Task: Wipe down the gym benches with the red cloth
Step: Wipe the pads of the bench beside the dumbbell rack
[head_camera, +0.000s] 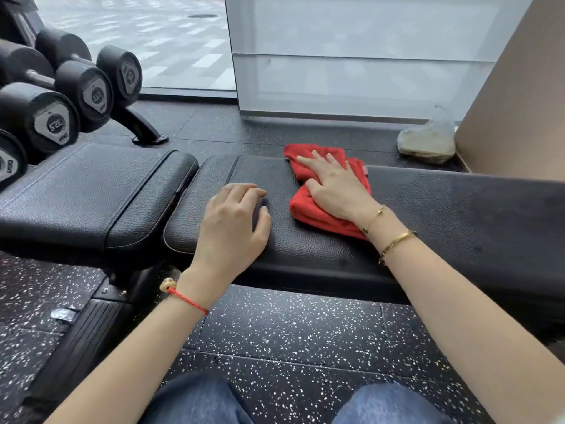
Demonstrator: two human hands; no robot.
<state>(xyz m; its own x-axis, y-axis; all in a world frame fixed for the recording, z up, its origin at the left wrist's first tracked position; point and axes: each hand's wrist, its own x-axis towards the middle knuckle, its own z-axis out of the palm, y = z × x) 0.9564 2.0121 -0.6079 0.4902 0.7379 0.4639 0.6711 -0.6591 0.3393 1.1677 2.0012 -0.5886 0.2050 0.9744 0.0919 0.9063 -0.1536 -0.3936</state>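
A black leather gym bench runs across the view: a long back pad [443,215] on the right and a separate seat pad [82,194] on the left. The red cloth [312,206] lies folded on the long pad near its left end. My right hand [333,185] presses flat on the cloth with straight, spread fingers. To the cloth's left, my left hand [232,221] rests on the bare pad with loosely curled fingers, holding nothing.
A rack of black dumbbells [61,96] stands at the far left, behind the seat pad. A crumpled plastic bag [428,142] lies on the speckled rubber floor [290,332] by the window wall. My knees in blue jeans [388,405] show at the bottom edge.
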